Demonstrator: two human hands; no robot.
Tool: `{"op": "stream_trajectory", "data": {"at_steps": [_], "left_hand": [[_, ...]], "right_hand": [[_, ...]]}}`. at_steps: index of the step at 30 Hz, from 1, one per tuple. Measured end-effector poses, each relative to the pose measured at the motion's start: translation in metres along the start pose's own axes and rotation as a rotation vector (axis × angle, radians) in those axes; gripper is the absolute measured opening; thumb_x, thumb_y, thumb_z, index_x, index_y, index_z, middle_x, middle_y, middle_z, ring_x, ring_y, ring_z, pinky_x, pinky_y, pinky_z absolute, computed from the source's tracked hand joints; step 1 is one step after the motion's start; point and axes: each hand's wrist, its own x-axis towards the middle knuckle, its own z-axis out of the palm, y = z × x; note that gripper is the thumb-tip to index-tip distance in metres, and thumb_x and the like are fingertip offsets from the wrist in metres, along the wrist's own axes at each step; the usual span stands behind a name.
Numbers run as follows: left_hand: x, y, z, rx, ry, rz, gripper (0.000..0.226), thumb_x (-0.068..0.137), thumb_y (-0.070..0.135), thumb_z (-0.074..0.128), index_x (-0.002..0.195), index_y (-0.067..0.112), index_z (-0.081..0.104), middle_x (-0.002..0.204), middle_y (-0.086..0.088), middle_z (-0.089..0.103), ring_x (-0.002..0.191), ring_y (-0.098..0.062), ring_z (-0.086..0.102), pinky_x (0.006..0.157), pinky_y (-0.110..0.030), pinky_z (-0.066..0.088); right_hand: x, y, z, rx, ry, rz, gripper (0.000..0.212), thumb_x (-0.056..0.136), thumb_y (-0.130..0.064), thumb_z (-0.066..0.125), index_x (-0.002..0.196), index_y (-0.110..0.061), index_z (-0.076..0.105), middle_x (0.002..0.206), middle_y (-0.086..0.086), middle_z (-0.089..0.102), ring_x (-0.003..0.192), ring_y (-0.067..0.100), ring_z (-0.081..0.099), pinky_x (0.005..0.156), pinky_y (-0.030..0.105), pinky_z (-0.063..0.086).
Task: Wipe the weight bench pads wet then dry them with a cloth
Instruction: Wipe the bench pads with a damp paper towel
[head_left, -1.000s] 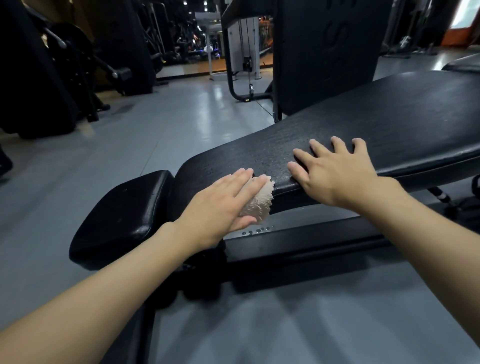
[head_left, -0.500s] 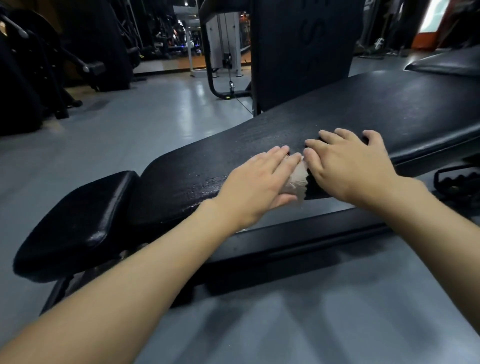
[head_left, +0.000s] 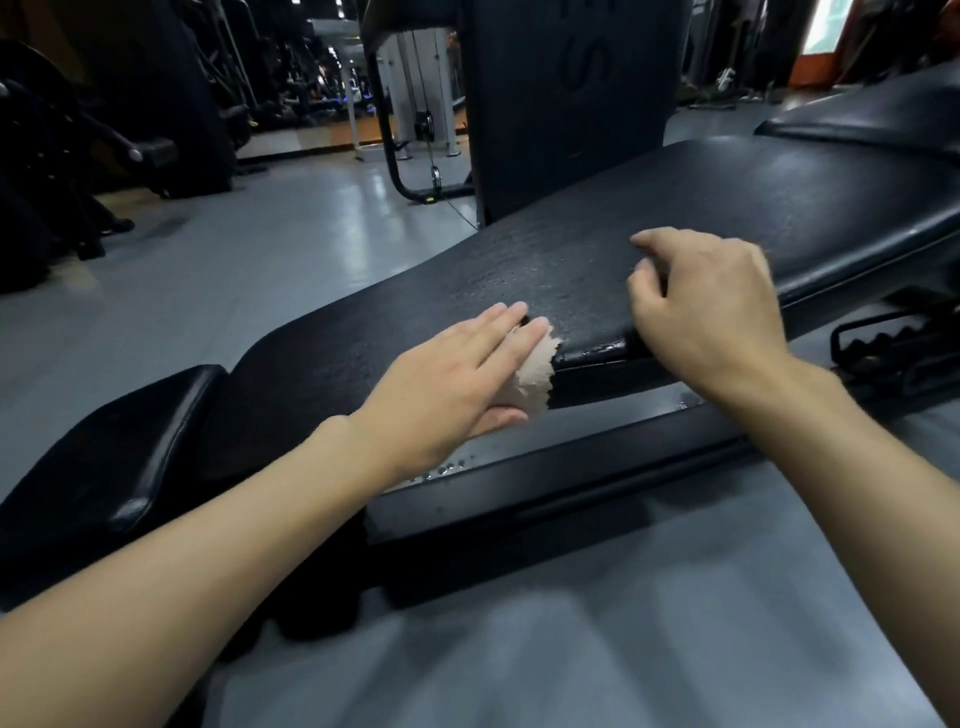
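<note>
1. left hand (head_left: 457, 374) lies flat, fingers straight and together, pressing a pale cloth (head_left: 535, 376) onto the near edge of the long bench pad (head_left: 675, 234). no closed grip here: the cloth is pinned under palm and fingers, its frayed end poking out to the right of the thumb side.
2. right hand (head_left: 711, 306) sits just right of the cloth, fingers curled loosely over the pad's near edge. it holds nothing that i can see; looks like a brace.
3. key relation: the pad's long axis runs from near-left up to far-right. the cloth is at the near rim, about mid-length. most unwiped-looking surface lies to the right and far side of the cloth, past the right hand.
4. the left hand is the one on the cloth; the right hand stands in the path of a rightward stroke, so i judge it would have to lift or slide along.
5. fine droplets show on the pad just beyond the fingers, so i judge this as the wet pass or early drying; cannot tell which.
6. small seat pad (head_left: 119, 436) lies at near left, apart from both hands.
7. writing: a large embossed "s" on the dark upright panel (head_left: 571, 93) behind; other letters unreadable. no brand visible on the pads.
</note>
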Motion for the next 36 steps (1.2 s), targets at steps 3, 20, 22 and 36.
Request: {"op": "stream_trajectory", "data": {"at_steps": [3, 20, 22, 36], "left_hand": [[0.058, 0.037, -0.005, -0.086, 0.008, 0.044, 0.076, 0.093, 0.054, 0.044, 0.152, 0.009, 0.032, 0.155, -0.017, 0.036, 0.143, -0.031, 0.036, 0.114, -0.036, 0.03], [0.045, -0.012, -0.035, -0.393, -0.147, -0.399, 0.031, 0.101, 0.024, 0.033, 0.126, 0.028, 0.051, 0.124, 0.006, 0.062, 0.115, -0.018, 0.056, 0.095, -0.045, 0.046], [0.052, -0.014, -0.035, -0.355, -0.16, -0.388, 0.03, 0.102, 0.027, 0.031, 0.127, 0.029, 0.05, 0.125, 0.005, 0.061, 0.115, -0.02, 0.056, 0.095, -0.045, 0.045], [0.055, -0.018, -0.026, -0.267, -0.154, -0.379, 0.033, 0.097, 0.02, 0.035, 0.123, 0.034, 0.049, 0.12, 0.006, 0.062, 0.112, -0.023, 0.058, 0.091, -0.045, 0.047]], "right_hand": [[-0.005, 0.014, -0.02, 0.247, 0.127, 0.141, 0.033, 0.096, -0.015, 0.045, 0.121, -0.013, 0.067, 0.11, 0.001, 0.072, 0.098, 0.015, 0.063, 0.092, 0.021, 0.043], [-0.039, -0.026, 0.057, -0.256, 0.231, -0.484, 0.036, 0.098, -0.032, 0.043, 0.09, -0.009, 0.071, 0.092, 0.006, 0.07, 0.087, 0.029, 0.066, 0.084, 0.044, 0.049], [-0.035, -0.003, 0.046, -0.272, 0.263, -0.605, 0.035, 0.096, -0.031, 0.047, 0.098, -0.007, 0.072, 0.1, 0.009, 0.072, 0.09, 0.03, 0.067, 0.085, 0.043, 0.051], [-0.034, 0.002, 0.046, -0.227, 0.307, -0.549, 0.038, 0.094, -0.031, 0.043, 0.095, -0.006, 0.072, 0.099, 0.01, 0.072, 0.092, 0.031, 0.067, 0.086, 0.043, 0.05]]}}
